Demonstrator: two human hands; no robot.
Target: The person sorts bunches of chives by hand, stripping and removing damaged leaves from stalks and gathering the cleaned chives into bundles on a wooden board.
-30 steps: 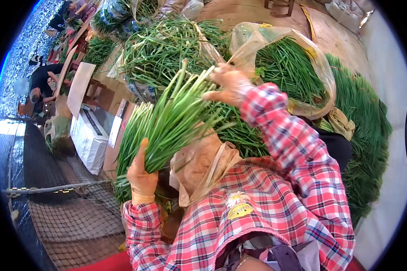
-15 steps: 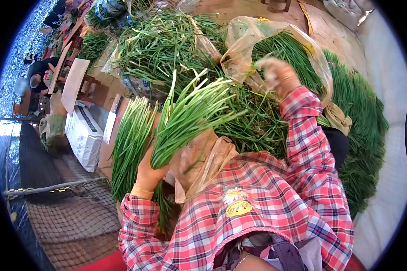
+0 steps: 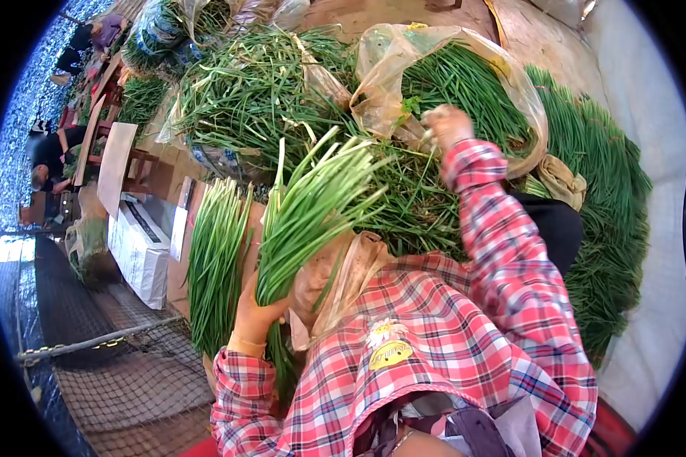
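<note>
My left hand (image 3: 258, 316) is wrapped around the lower part of a bunch of garlic chives (image 3: 305, 217), whose pale cut ends fan out up and to the right. Just left of it, a second bundle of chives (image 3: 217, 266) lies on a board. My right hand (image 3: 448, 128) is raised by the near edge of a clear plastic bag (image 3: 373, 72) full of chives. Its fingers are curled together and slightly blurred; whatever they hold, if anything, cannot be made out. Loose leaves and trimmings (image 3: 419, 206) lie below that hand.
A big heap of loose chives (image 3: 251, 91) lies at the back. Bundled chives (image 3: 602, 198) line the right side beside a white sheet (image 3: 652, 305). A white box (image 3: 139, 247) and netting (image 3: 137, 388) are on the left. Another person (image 3: 51, 156) bends over at far left.
The view has shifted slightly, so the surroundings sit a bit further left. My right hand has moved a little left, fingers more curled. My left hand still grips the chives.
</note>
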